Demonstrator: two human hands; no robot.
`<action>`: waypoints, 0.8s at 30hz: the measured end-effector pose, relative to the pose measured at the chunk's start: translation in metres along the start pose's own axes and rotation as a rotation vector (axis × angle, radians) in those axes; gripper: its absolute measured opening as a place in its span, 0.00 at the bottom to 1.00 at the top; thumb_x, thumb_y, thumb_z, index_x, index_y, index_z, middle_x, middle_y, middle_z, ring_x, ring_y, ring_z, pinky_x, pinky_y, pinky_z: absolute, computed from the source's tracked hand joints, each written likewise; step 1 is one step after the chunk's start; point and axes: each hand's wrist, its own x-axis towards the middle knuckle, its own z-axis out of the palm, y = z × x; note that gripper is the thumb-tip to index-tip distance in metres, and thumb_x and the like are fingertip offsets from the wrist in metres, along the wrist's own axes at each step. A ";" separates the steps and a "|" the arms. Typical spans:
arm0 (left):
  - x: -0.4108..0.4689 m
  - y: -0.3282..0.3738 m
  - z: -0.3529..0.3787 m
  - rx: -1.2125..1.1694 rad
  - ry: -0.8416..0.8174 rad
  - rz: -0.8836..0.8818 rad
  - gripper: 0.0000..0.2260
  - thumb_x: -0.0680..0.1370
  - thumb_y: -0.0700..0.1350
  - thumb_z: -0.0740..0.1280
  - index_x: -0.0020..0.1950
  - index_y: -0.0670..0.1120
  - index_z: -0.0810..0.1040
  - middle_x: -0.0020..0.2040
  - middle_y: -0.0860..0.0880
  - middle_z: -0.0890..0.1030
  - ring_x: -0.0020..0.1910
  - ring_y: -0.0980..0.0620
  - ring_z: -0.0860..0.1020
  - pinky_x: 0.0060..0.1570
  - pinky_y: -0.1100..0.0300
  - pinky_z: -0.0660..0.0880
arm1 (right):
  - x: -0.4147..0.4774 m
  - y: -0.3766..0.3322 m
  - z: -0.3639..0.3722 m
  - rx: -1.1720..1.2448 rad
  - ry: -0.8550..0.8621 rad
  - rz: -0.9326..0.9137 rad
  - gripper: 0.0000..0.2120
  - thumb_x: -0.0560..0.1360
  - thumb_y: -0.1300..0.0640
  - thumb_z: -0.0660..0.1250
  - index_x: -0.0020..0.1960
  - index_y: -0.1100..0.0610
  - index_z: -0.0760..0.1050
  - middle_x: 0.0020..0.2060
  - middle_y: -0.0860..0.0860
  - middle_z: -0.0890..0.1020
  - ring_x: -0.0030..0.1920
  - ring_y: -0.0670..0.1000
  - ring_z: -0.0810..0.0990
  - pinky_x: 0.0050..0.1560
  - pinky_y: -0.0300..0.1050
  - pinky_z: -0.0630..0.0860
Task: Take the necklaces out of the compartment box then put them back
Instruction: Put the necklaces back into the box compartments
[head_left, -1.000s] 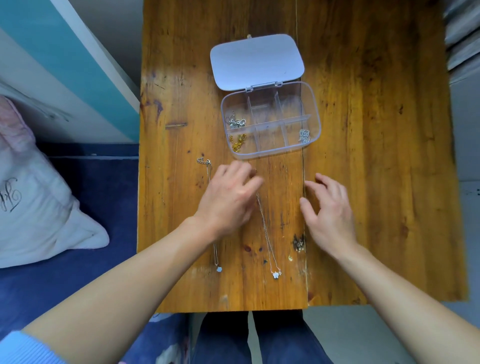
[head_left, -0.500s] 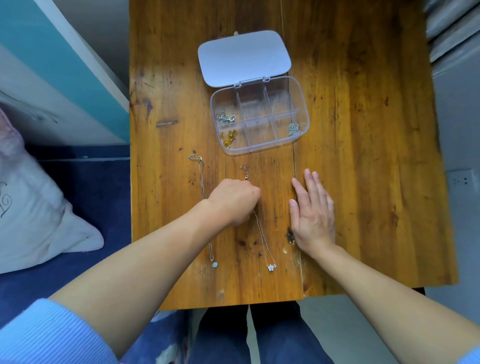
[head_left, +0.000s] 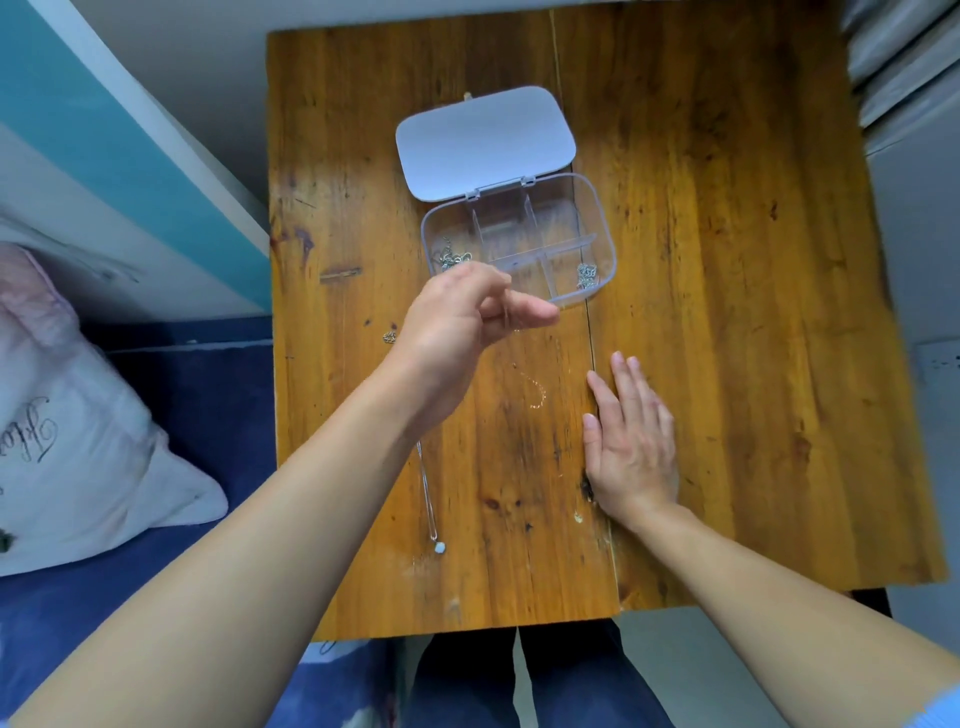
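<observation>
Scuffed wooden table (head_left: 727, 312); blue bedding (head_left: 208, 415), white pillow (head_left: 78, 441) beside

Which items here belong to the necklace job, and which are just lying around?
Job:
compartment box, lid open
necklace lifted in left hand
necklace on table
silver chains in box
right hand, flat on table

Lying about:
pillow

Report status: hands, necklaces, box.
Left hand raised, pinching thin chain. Right hand flat on table. One necklace on table. Box open, path clear.
</observation>
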 end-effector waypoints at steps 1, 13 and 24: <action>0.007 0.007 0.002 -0.091 0.048 -0.005 0.08 0.79 0.39 0.55 0.43 0.40 0.71 0.34 0.44 0.82 0.44 0.41 0.84 0.50 0.55 0.78 | 0.000 0.000 0.000 0.000 -0.002 0.001 0.23 0.80 0.51 0.51 0.73 0.56 0.64 0.76 0.56 0.60 0.77 0.54 0.54 0.72 0.56 0.55; 0.093 0.059 0.016 -0.284 0.308 -0.055 0.07 0.80 0.41 0.58 0.42 0.44 0.70 0.24 0.49 0.69 0.24 0.52 0.71 0.36 0.57 0.79 | 0.001 -0.001 -0.002 -0.005 0.019 -0.004 0.23 0.80 0.52 0.52 0.73 0.57 0.65 0.76 0.56 0.61 0.77 0.54 0.55 0.73 0.51 0.51; 0.132 0.030 0.012 -0.045 0.378 -0.084 0.08 0.80 0.40 0.58 0.58 0.41 0.71 0.33 0.45 0.82 0.42 0.45 0.84 0.49 0.54 0.76 | 0.004 -0.001 -0.002 -0.019 0.014 -0.012 0.23 0.80 0.53 0.53 0.73 0.57 0.66 0.75 0.57 0.62 0.76 0.56 0.56 0.73 0.51 0.51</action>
